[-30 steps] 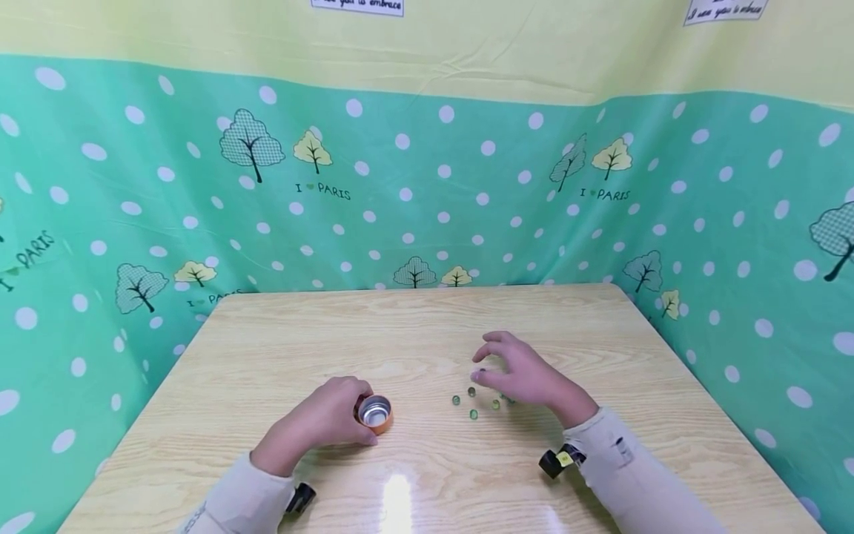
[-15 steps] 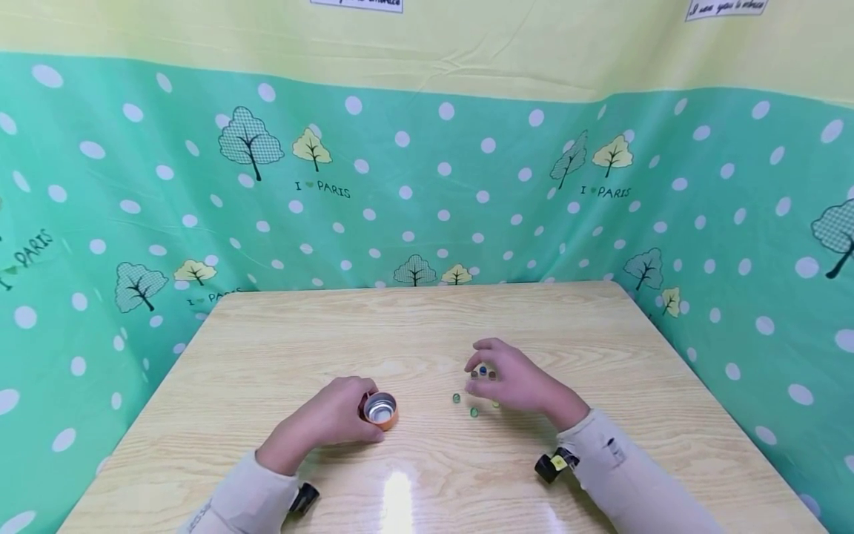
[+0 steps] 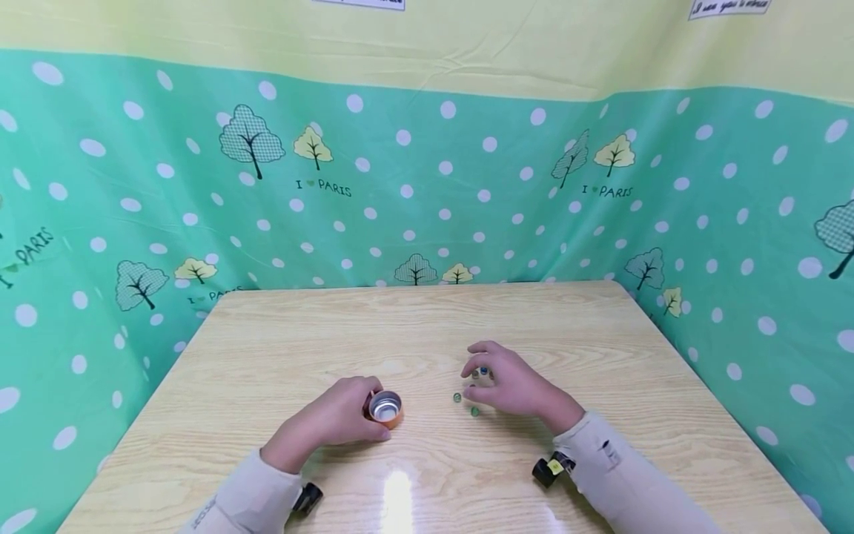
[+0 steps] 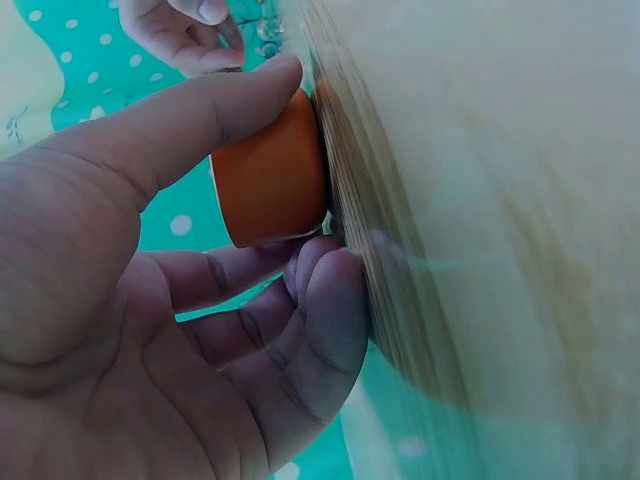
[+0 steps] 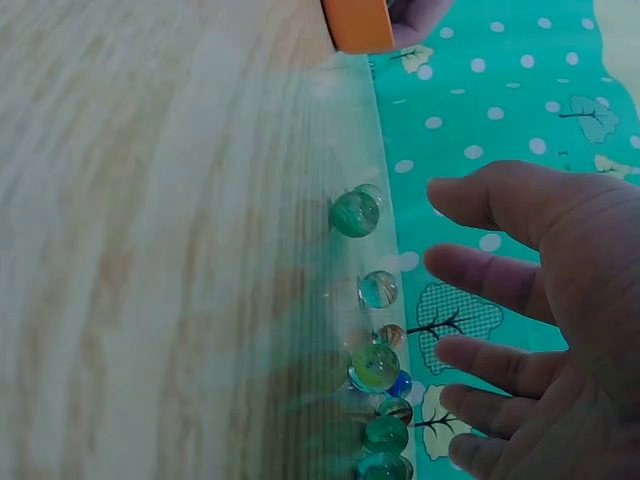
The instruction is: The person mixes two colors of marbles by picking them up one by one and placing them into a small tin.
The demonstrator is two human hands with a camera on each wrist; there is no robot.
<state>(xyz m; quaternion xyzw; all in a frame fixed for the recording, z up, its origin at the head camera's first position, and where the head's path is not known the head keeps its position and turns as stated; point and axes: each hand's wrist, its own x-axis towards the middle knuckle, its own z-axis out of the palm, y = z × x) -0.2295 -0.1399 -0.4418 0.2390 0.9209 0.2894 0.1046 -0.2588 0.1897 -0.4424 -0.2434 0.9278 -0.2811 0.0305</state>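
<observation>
My left hand [image 3: 336, 413] grips a small orange metal cup [image 3: 395, 420], silver inside, that stands upright on the table. In the left wrist view, the thumb lies along one side of the cup [image 4: 270, 180] and the fingers bend round the other. Over several glass marbles, my right hand [image 3: 510, 386] hovers with loosely spread fingers and holds nothing. A green marble [image 3: 474, 411] lies just in front of its thumb, partly apart from the others. The right wrist view shows more marbles in a row, among them a clear green one [image 5: 355, 214] and a blue one [image 5: 400, 384].
A light wood-grain table [image 3: 320, 326] carries everything. Green cloth [image 3: 427, 185] with white dots and trees hangs behind and at both sides. Black wrist cameras sit at both cuffs, the right one [image 3: 545, 472] close above the tabletop.
The left hand and the cup have shifted slightly to the right, toward the marbles. My right hand has moved a little left and nearer, covering some marbles and uncovering a blue one.
</observation>
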